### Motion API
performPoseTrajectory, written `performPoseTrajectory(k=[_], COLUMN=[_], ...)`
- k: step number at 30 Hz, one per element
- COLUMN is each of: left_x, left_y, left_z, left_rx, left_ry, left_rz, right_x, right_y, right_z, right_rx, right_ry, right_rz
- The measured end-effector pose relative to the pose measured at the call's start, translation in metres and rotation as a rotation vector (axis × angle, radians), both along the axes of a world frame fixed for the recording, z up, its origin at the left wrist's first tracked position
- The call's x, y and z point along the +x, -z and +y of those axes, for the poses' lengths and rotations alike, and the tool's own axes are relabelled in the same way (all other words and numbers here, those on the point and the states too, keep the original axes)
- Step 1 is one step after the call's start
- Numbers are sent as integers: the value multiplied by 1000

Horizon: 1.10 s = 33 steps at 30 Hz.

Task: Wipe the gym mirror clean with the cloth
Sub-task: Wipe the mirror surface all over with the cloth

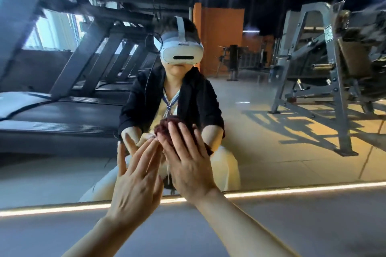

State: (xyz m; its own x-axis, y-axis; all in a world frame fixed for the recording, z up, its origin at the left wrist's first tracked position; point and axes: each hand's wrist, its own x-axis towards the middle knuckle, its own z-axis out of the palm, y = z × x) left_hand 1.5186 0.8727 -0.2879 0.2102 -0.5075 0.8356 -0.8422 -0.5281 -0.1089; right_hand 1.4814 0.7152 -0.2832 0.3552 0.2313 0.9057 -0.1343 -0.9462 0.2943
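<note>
The right hand [189, 161] presses a dark red cloth [167, 125] flat against the mirror [271, 131] with straight fingers [183, 131]. The left hand [135, 181] lies open just beside it, fingertips touching the glass. The mirror reflects a crouching person, treadmills [62, 110] and a weight machine [325, 58].

I see a grey floor [313, 225] running to the mirror [271, 131], a glowing light strip [292, 188] along that far edge.

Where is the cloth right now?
In the head view, centre: the cloth is pressed against the mirror under the right hand, beside the left hand.
</note>
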Motion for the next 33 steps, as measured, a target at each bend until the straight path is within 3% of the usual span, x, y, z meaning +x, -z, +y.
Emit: performPoseTrajectory(k=[6, 8, 11, 13, 17, 20, 27, 33], left_x=[-20, -25, -27, -27, -26, -27, -32, -30], left_y=[56, 58, 64, 76, 102, 102, 93, 94], left_z=[-11, -20, -28, -27, -18, -18, -31, -31], left_rx=[225, 242, 202, 186, 202, 206, 143, 127], left_ry=[31, 45, 57, 44, -35, -39, -3, 6], left_rz=[56, 74, 92, 149, 219, 212, 241, 243], right_x=[-67, -64, -43, -35, -47, -58, -53, -58], right_y=[87, 63, 13, 13, 87, 94, 65, 101], right_z=[-69, -70, -56, -51, -59, -77, -73, -86], right_rx=[-207, -125, 162, 210, -53, -259, 45, -323], right_ry=[122, 71, 65, 71, 22, 34, 59, 25], right_rz=[272, 181, -67, -119, 96, 211, -27, 234])
